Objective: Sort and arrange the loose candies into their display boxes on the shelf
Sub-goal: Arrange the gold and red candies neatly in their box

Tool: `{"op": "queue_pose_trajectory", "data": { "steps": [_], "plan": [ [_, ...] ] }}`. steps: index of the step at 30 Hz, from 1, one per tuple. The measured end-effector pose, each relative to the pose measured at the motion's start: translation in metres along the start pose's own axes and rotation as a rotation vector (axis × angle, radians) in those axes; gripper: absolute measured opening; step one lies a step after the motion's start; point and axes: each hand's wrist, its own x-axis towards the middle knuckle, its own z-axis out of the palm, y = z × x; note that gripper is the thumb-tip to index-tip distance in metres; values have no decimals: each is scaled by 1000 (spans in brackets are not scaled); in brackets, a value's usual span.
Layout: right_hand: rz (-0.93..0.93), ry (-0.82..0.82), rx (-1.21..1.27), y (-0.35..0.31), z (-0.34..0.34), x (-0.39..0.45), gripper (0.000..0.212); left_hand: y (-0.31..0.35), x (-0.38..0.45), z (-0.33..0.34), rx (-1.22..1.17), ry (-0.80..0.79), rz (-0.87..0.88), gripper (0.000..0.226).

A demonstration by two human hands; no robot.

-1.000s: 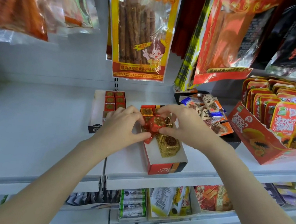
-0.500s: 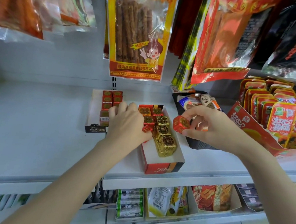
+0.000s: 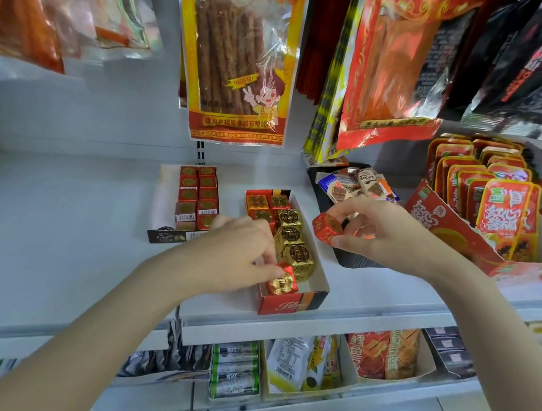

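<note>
A red-and-black display box (image 3: 291, 303) stands on the white shelf (image 3: 57, 250), holding a row of gold-wrapped candy cubes (image 3: 293, 237) and red ones at its back. My left hand (image 3: 237, 255) pinches a red candy cube (image 3: 283, 280) at the box's front left corner. My right hand (image 3: 384, 232) holds another red candy cube (image 3: 327, 228) in the air just right of the box, over a black tray (image 3: 354, 261). A second open box (image 3: 161, 214) of small red candies (image 3: 199, 194) sits to the left.
The black tray holds mixed chocolate bars (image 3: 358, 184). A large red carton (image 3: 444, 230) of sachets stands at the right. Snack bags (image 3: 242, 55) hang above the shelf. The lower shelf (image 3: 309, 397) carries more packets.
My right hand lifted a red cube out of the box and moved right with it. My left hand slid toward the box's front with a red cube.
</note>
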Motion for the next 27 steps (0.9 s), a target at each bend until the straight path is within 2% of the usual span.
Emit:
{"op": "queue_pose_trajectory", "data": {
  "steps": [5, 10, 12, 15, 18, 22, 27],
  "plan": [
    [9, -20, 22, 1, 3, 1, 28, 5, 13, 15, 66, -50, -4, 31],
    [21, -47, 26, 1, 5, 1, 27, 9, 17, 25, 169, 186, -49, 42],
    [24, -54, 19, 1, 5, 1, 27, 7, 15, 26, 150, 225, -62, 41],
    [29, -61, 58, 1, 5, -2, 26, 11, 15, 30, 70, 193, -55, 37],
    [53, -141, 196, 3, 6, -5, 25, 17, 17, 35, 86, 213, -58, 36],
    [34, -246, 295, 4, 7, -9, 39, 17, 22, 38, 70, 192, -114, 35],
    [-55, -237, 184, -2, 2, -10, 26, 9, 17, 27, -33, 76, -112, 28]
  ]
}}
